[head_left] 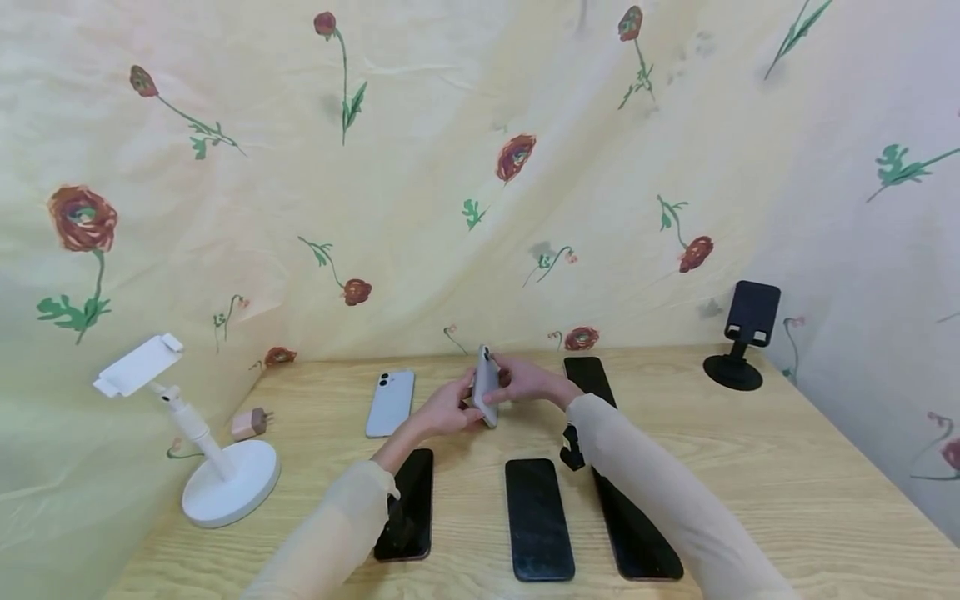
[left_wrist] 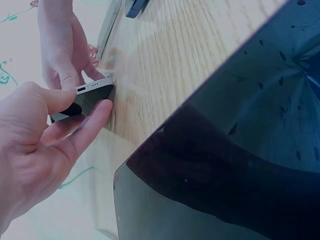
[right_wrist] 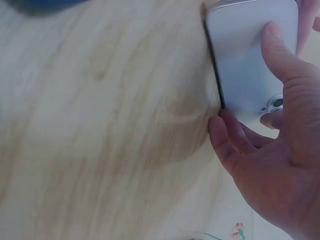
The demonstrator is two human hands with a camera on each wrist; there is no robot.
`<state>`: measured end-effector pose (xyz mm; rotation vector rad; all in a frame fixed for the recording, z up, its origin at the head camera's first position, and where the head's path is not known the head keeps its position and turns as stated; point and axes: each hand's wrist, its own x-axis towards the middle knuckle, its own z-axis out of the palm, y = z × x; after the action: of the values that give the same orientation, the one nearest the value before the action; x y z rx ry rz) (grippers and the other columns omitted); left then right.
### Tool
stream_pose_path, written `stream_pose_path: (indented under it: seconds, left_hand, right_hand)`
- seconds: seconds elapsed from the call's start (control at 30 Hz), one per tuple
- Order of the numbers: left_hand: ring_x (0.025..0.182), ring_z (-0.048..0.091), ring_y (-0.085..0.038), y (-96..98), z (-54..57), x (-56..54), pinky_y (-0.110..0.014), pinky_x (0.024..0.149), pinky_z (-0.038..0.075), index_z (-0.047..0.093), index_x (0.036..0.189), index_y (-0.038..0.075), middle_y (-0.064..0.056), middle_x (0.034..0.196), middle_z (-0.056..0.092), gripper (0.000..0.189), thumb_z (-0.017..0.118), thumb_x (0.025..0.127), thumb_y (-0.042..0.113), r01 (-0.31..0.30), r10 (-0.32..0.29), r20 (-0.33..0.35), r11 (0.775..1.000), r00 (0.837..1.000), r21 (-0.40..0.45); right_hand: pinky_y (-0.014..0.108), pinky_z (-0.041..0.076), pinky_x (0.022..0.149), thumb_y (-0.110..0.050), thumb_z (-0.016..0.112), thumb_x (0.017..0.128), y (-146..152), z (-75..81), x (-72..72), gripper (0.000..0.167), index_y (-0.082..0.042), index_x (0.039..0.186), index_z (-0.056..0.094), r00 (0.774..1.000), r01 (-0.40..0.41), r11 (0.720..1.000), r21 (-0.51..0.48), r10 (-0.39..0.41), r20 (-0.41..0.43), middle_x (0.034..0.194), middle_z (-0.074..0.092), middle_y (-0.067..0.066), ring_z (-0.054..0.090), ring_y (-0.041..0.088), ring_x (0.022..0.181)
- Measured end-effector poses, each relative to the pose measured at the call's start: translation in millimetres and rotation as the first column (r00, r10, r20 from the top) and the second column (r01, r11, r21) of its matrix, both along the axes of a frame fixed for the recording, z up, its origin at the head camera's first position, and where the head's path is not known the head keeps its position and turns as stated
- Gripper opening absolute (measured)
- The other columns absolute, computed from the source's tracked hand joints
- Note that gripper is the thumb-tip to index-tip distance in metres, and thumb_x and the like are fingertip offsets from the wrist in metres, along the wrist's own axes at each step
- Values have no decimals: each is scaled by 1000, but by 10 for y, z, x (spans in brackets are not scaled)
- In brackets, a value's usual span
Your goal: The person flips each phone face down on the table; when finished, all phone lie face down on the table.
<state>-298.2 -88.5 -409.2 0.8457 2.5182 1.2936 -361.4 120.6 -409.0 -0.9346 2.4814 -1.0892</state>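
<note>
Both hands hold a silver phone tilted up on its edge, near the back of the wooden table. My left hand grips its left side; in the left wrist view the left thumb lies on the bottom edge by the charging port, with fingers at the dark screen side. My right hand holds it from the other side. In the right wrist view the right thumb presses the phone's pale back, and the fingers curl at its camera end. To the left, a light-coloured phone lies back up.
Black phones lie near the left sleeve and between the arms. Black devices extend under the right sleeve, partly hidden. A white stand and pink charger plug stand left; a black stand is back right.
</note>
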Motion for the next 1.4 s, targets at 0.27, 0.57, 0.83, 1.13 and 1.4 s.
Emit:
stream_pose_path:
  seconds: [0.27, 0.57, 0.83, 1.13, 1.4]
  left_hand:
    - [103, 66, -28, -85, 8, 20, -33, 80, 53, 15, 155, -9, -25, 130, 61, 82, 67, 93, 2, -45, 45, -2, 999, 999, -22]
    - [119, 59, -33, -139, -9, 88, -38, 91, 51, 21, 154, -11, -26, 135, 56, 87, 75, 87, 1, -137, 138, 57, 990, 989, -27]
    - [122, 57, -34, -136, -48, 65, -35, 91, 51, 22, 153, -11, -28, 135, 55, 89, 78, 85, 2, -184, 186, 115, 983, 976, -21]
    - [102, 68, -28, -111, -37, 6, -33, 81, 54, 28, 154, -6, -23, 115, 69, 90, 80, 81, 0, -206, 216, 138, 975, 967, -81]
    - [68, 58, -14, -101, -12, -77, -25, 60, 44, 45, 144, -5, -5, 80, 68, 74, 82, 81, 4, -200, 215, 88, 967, 973, -158]
  right_hand:
    - [45, 45, 97, -26, 77, 90, -71, 21, 51, 86, 3, 155, 29, 999, 41, 995, 92, -38, -35, 131, 51, 26, 54, 38, 118]
    - [42, 47, 92, -29, 79, 88, -121, -22, 122, 86, 6, 153, 33, 997, 62, 983, 173, -53, -57, 136, 39, 33, 51, 39, 117]
    - [42, 45, 95, -32, 78, 88, -105, -59, 130, 88, 4, 154, 31, 996, 81, 971, 224, -72, -47, 136, 39, 28, 50, 35, 116]
    - [36, 41, 88, -35, 79, 87, -69, -66, 120, 90, 2, 154, 31, 996, 80, 963, 258, -67, -60, 120, 44, 18, 46, 26, 100]
    - [42, 41, 98, -35, 77, 89, -69, -35, 93, 91, 1, 156, 28, 995, 99, 957, 272, -98, -15, 128, 50, 21, 50, 28, 107]
